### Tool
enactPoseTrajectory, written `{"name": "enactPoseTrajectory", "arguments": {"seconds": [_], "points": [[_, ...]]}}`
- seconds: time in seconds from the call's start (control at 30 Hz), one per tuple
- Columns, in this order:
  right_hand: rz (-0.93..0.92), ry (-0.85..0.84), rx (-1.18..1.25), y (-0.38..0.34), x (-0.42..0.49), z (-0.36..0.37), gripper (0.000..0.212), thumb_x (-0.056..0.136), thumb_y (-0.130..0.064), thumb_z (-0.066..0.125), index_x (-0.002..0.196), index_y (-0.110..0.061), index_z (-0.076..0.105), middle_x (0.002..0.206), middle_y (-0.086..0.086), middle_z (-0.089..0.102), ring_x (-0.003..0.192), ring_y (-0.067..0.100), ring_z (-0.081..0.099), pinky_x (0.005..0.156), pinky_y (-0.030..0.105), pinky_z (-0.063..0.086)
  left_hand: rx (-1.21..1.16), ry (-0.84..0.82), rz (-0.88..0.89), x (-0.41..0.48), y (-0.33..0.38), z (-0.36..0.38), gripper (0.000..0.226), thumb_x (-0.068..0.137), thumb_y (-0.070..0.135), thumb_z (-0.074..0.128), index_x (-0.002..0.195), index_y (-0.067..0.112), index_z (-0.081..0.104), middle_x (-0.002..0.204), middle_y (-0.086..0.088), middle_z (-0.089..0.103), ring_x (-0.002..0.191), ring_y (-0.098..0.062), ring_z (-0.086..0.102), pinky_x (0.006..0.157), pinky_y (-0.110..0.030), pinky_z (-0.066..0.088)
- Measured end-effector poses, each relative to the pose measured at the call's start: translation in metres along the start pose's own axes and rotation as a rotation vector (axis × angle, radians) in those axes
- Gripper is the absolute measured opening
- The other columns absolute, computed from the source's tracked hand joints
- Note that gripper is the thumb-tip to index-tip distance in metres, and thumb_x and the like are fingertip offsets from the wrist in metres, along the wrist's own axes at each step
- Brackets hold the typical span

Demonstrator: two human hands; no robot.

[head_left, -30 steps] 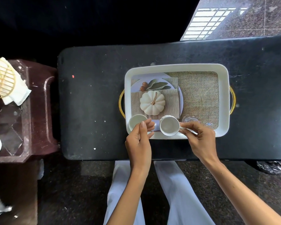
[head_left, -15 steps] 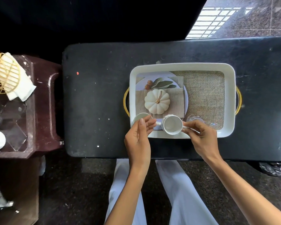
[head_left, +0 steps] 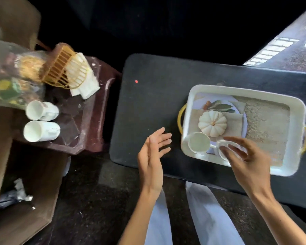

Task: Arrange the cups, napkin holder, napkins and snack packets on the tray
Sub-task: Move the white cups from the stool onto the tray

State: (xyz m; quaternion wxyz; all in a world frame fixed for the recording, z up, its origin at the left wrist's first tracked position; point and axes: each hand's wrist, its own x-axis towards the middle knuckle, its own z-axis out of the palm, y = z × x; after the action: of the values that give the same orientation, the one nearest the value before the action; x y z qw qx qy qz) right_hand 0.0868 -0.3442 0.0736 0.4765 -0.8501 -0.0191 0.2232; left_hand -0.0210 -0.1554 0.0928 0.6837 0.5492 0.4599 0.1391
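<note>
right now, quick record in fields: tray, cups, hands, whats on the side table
tray: white tray on black table
cups on tray: left cup, right cup, along near edge
left hand: open, over table, holds nothing
right hand: fingers spread over right cup, blurred
off tray: maroon side table holds far lying cup, near lying cup, gold napkin holder, napkins, snack packets

Left hand point(head_left: 152, 156) fingers straight; right hand point(head_left: 246, 160) fingers splayed (blurred)

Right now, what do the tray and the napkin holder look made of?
Tray: probably white plastic or melamine, a smooth, thick rounded rim. Napkin holder: likely gold-coloured metal wire, thin open bars; blur leaves it uncertain.
</note>
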Motion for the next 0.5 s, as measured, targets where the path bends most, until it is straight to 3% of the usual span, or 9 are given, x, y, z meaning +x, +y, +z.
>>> {"name": "enactPoseTrajectory", "arguments": {"seconds": [0.13, 0.3, 0.5], "points": [[-0.089, -0.113, -0.014, -0.041, 0.004, 0.057, 0.024, 0.084, -0.009, 0.077, 0.107, -0.012, 0.072, 0.107, -0.001, 0.073, 0.101, 0.012, 0.07, 0.093, 0.026, 0.056, 0.033, 0.134, 0.053, 0.013, 0.018, -0.059, 0.038, 0.103, 0.035, 0.037, 0.12, 0.026, 0.07, 0.112, -0.002, 0.078, 0.107, -0.017, 0.073, 0.086, -0.03, 0.061], [-0.158, -0.256, 0.042, -0.093, 0.005, 0.15, 0.024, 0.084, 0.0, 0.076, 0.1, -0.017, 0.071, 0.103, 0.002, 0.075, 0.09, 0.01, 0.074, 0.085, 0.02, 0.057, 0.049, 0.341, 0.109, 0.041, 0.035, -0.16, 0.037, 0.107, 0.034, 0.039, 0.124, 0.018, 0.068, 0.114, 0.001, 0.076, 0.105, -0.014, 0.073, 0.085, -0.031, 0.061], [-0.252, -0.364, 0.001, -0.137, 0.0, 0.254, 0.019, 0.083, -0.005, 0.079, 0.1, -0.013, 0.074, 0.099, -0.003, 0.075, 0.092, 0.005, 0.073, 0.086, 0.019, 0.057, 0.033, 0.558, 0.171, 0.081, 0.05, -0.263, 0.03, 0.108, 0.032, 0.041, 0.112, 0.026, 0.07, 0.112, 0.0, 0.074, 0.104, -0.012, 0.071, 0.084, -0.029, 0.062]]}}
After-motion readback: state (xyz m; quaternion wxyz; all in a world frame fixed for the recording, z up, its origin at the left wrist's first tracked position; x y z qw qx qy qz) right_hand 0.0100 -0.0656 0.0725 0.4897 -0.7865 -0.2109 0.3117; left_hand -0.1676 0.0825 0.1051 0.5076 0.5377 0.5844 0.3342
